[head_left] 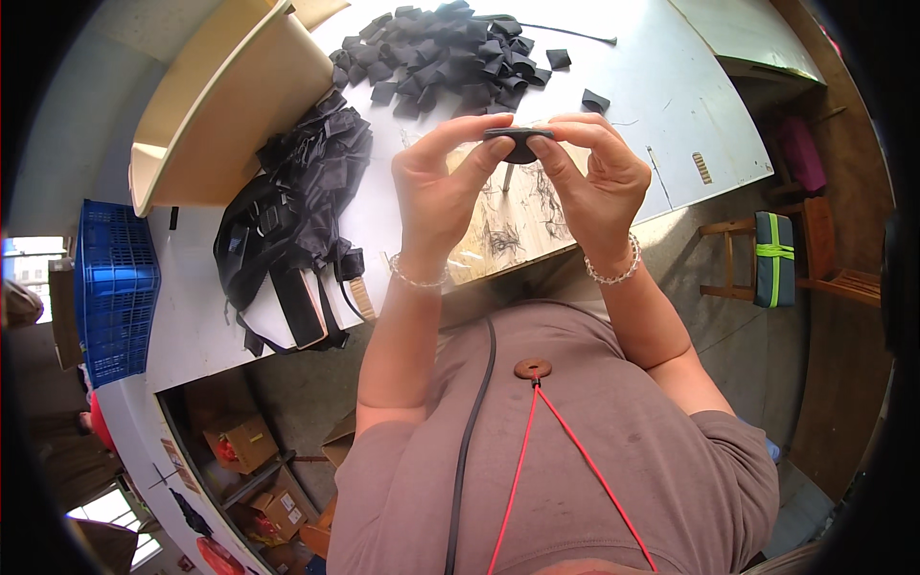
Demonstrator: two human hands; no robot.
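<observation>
Between both hands, above the white table (671, 125), is a small dark piece of black fabric (520, 149), its lower edge bowed. My left hand (431, 192) pinches one end of it between thumb and fingers. The other end is gripped the same way by my right hand (602, 192). Just below the fabric a thin metal rod (506, 179) stands up from a wooden board (470, 264) strewn with dark thread scraps. Beyond my hands lies a heap of square black fabric pieces (436, 57). To the left is a tangled pile of black straps (311, 172).
A beige curved panel (216, 105) stands at the left of the table, near a blue plastic crate (117, 287). Cardboard boxes (240, 443) sit on shelves below. On the right is a wooden stool with a dark cushion (774, 259). A black cord (470, 441) runs down my front.
</observation>
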